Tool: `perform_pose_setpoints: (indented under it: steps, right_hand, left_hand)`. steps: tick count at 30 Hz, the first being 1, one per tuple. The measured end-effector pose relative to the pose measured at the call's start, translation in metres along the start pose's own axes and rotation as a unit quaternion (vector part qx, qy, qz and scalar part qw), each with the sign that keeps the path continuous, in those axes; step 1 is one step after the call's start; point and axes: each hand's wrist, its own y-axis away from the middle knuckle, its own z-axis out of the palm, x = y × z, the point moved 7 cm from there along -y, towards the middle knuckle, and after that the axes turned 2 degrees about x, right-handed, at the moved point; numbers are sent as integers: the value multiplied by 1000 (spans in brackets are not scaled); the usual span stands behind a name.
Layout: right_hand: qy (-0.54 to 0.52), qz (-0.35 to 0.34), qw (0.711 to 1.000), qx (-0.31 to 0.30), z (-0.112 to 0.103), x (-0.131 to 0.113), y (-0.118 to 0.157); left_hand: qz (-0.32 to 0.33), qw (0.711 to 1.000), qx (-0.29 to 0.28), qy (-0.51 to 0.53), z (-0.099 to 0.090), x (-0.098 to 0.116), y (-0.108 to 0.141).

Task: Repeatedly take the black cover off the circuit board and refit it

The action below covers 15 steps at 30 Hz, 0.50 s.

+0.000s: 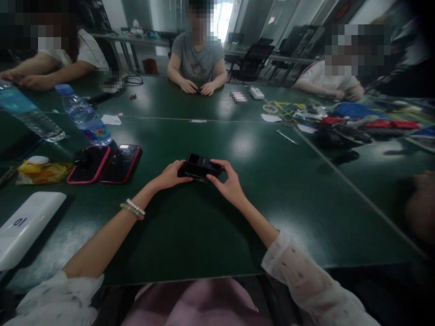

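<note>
A small black box-shaped device (203, 165) is held between my two hands, just above or on the green table (190, 226). My left hand (172, 175) grips its left end, with the thumb along the near edge. At its right end, my right hand (228, 179) has the fingers over the top and the thumb at the near side. A beaded bracelet circles my left wrist. Whether the device touches the tabletop cannot be made out.
Left: two phones (89, 165) (121, 164), two bottles (86, 115) (30, 113), a yellow packet (44, 172) and a white power bank (29, 226). Right: a wrench (286, 137), cables and tools (367, 122). Three people sit across the table; a blurred hand (421, 203) shows at far right.
</note>
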Motion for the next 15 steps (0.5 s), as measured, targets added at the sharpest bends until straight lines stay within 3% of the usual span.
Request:
perform_pose_setpoints:
  steps: [7, 15]
  right_hand:
    - [27, 11, 994, -108, 18, 20, 4]
    - [21, 6, 991, -129, 19, 19, 6]
  left_hand:
    - [27, 1000, -12, 1, -4, 14, 2]
    - [4, 999, -35, 22, -4, 10, 4]
